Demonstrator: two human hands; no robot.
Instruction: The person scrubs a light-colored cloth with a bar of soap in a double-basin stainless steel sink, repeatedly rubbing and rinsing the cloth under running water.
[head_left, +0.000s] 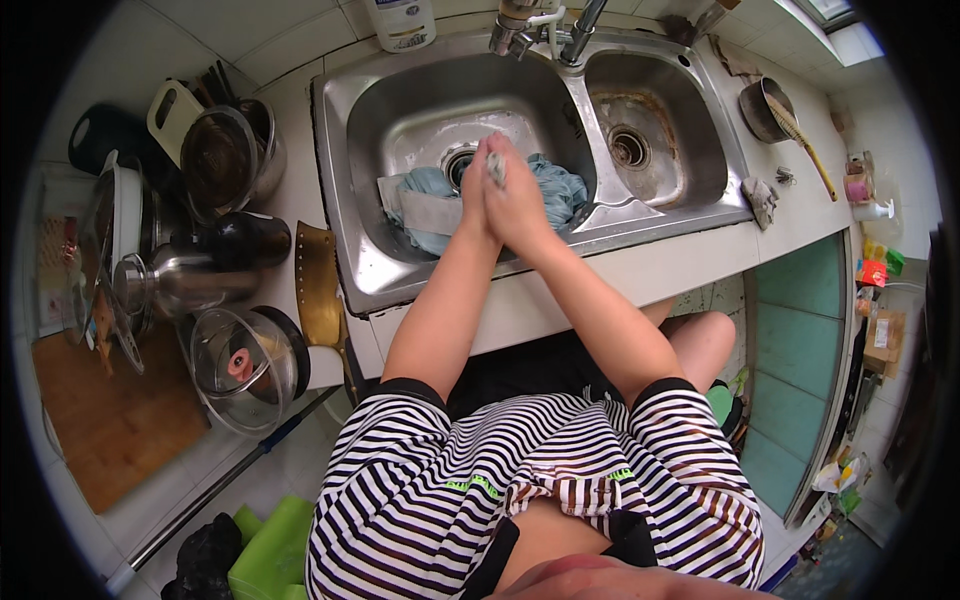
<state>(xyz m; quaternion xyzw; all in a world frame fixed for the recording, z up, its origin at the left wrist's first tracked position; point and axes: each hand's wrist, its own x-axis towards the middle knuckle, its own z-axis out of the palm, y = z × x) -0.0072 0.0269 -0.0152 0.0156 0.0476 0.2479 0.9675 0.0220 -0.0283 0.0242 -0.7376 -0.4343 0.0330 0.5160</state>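
My left hand (474, 187) and my right hand (517, 191) are pressed palm to palm over the large sink basin (420, 97). A small greyish-white patch (496, 169) shows at the thumb side of my right hand; whether it is lather or a small object is unclear. The palms are hidden, so anything between them is out of sight. Beneath my hands, a bunched light blue cloth garment (559, 191) with a pale band (431, 212) lies in the basin, partly around the drain (456, 166).
A faucet (511, 37) stands behind the basin, near a white bottle (403, 24). The smaller basin (637, 127) is to the right, with a saucepan (766, 109) beyond. Left of the sink are a cleaver (315, 281), a steel bottle (199, 279) and a glass lid (240, 371).
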